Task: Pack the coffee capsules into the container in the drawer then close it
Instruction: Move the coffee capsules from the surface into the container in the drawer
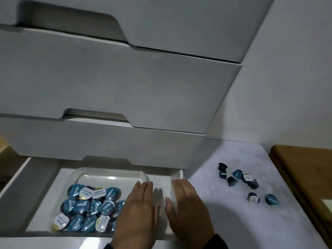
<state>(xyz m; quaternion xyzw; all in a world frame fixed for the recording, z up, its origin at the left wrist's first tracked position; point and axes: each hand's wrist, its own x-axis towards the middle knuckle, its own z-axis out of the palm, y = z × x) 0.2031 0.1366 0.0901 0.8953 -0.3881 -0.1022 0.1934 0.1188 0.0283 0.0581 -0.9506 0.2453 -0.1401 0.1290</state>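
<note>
Hovering flat with straight fingers, left hand and right hand hold nothing; clear plastic container of blue foil-lidded coffee capsules in white open drawer left of them, loose dark capsules on white bench to their right

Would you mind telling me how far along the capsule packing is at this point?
Partly done. Many capsules already lie in the clear container inside the open bottom drawer. Right now neither hand holds anything: the left hand is flat over the container's right side, and the right hand is open beside it. Still left: a scatter of loose capsules on the white surface to the right, then shutting the drawer.
</note>
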